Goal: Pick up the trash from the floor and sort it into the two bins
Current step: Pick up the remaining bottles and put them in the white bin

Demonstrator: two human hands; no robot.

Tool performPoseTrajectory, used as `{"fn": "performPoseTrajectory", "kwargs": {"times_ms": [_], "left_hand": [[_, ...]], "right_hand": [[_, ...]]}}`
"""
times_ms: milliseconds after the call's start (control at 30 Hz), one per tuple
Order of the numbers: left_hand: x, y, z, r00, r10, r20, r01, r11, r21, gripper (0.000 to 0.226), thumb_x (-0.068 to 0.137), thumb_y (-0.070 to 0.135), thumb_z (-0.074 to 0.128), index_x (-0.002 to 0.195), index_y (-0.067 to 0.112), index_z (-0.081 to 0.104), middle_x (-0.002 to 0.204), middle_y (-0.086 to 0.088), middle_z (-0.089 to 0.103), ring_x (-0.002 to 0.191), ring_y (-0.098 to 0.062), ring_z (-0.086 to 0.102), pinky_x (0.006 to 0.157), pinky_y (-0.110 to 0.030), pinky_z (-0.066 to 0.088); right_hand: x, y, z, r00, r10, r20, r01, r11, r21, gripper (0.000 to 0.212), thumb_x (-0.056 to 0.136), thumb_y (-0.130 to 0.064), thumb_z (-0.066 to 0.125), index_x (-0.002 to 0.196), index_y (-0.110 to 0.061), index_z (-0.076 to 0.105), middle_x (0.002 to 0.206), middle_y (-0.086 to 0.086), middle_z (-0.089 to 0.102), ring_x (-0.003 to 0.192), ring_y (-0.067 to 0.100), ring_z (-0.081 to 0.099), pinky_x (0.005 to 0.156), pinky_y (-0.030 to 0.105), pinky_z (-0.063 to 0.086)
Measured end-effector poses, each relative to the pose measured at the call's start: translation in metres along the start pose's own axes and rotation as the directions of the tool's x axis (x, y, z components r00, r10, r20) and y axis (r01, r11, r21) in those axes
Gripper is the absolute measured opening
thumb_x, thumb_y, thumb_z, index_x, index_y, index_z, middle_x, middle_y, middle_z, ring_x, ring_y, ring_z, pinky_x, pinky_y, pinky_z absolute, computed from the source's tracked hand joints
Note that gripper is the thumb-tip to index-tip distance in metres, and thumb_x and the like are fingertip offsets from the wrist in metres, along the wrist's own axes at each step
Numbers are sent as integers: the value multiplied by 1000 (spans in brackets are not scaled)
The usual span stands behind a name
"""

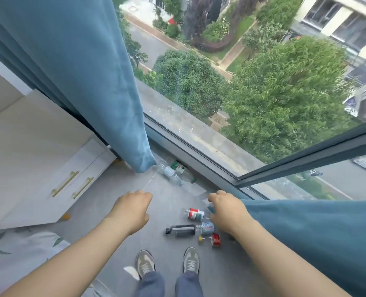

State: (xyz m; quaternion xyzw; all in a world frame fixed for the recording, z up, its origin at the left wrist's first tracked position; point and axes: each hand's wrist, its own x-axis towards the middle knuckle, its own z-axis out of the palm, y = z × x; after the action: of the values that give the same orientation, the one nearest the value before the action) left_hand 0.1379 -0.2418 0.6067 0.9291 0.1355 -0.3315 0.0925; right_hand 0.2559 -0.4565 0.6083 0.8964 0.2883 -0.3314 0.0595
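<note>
Bottles (181, 230) lie on floor (105, 200) by feet, far bottles (171, 171) under left curtain (92, 82) nr window (263, 82). Left hand (132, 209) pinches thread (150, 182); right hand (227, 213) curled beside right curtain (317, 232), grip unclear. Risk: feet close, could kick/tread on bottles.

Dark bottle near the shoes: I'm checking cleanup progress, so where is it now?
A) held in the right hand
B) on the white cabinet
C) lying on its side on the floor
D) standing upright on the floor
C: the dark bottle lies on its side on the grey floor, just ahead of the shoes.
</note>
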Motion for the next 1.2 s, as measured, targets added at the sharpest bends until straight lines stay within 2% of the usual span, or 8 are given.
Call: {"fn": "performPoseTrajectory", "kwargs": {"times_ms": [100, 233, 400, 600, 900, 1067, 1200], "left_hand": [[43, -6, 20, 999, -28, -32, 28, 999, 18, 21, 89, 24, 49, 108, 16, 48, 111, -3, 52, 105, -25, 53, 76, -31, 40], [112, -13, 62, 998, -29, -60, 30, 1000, 6, 22, 90, 26, 48, 109, 16, 46, 111, -2, 49, 105, -23, 49, 76, -29, 38], [205, -22, 124, 997, -24, -76, 23, 1000, -16, 29, 90, 31, 51, 114, 17, 45, 116, -2, 49, 110, -24, 48, 87, -32, 43], [308, -30, 206, 996, -31, -88, 28, 999, -32, 40, 88, 31, 55, 123, 15, 44, 124, -4, 47, 117, -27, 46, 92, -35, 42], [434, -35, 302, 994, 7, -109, -6, 1000, 16, 44, 87, 32, 57, 125, 14, 43, 130, -4, 45, 123, -26, 42, 97, -36, 38], [480, -30, 340, 987, 34, -156, -37, 999, -11, 58, 83, 29, 62, 134, 15, 39, 143, -5, 34, 134, -28, 32, 103, -38, 34], [514, -28, 355, 980, 74, -187, -68, 997, 38, 78, 83, 24, 66, 147, 14, 22, 159, -9, 9, 147, -31, 8, 116, -47, 16]], "right_hand": [[44, 7, 26, 1000, 19, 5, -19, 1000, 15, 26, 87, -15, 53, 113, -12, 53, 111, 6, 54, 103, 27, 55, 71, 31, 41], [108, 19, 68, 999, 33, 1, -33, 999, -12, 28, 87, -14, 51, 115, -12, 49, 113, 7, 50, 104, 28, 54, 78, 33, 45], [195, 33, 125, 998, 58, 7, -58, 998, 11, 34, 88, -17, 52, 122, -12, 45, 115, 7, 51, 105, 29, 55, 79, 34, 45], [289, 42, 210, 997, 77, 22, -77, 996, 45, 41, 88, -17, 53, 127, -11, 44, 117, 10, 51, 107, 31, 53, 78, 34, 43], [404, 71, 308, 993, 116, -4, -116, 993, 33, 37, 90, -22, 53, 123, -10, 44, 119, 12, 48, 110, 33, 49, 82, 37, 43], [443, 85, 346, 991, 130, -22, -129, 991, 17, 34, 89, -18, 52, 120, -8, 45, 116, 12, 47, 109, 34, 48, 77, 35, 40], [476, 87, 365, 987, 144, -64, -142, 989, 35, 38, 89, -22, 58, 121, -9, 44, 119, 12, 47, 110, 34, 47, 75, 34, 37]]}}
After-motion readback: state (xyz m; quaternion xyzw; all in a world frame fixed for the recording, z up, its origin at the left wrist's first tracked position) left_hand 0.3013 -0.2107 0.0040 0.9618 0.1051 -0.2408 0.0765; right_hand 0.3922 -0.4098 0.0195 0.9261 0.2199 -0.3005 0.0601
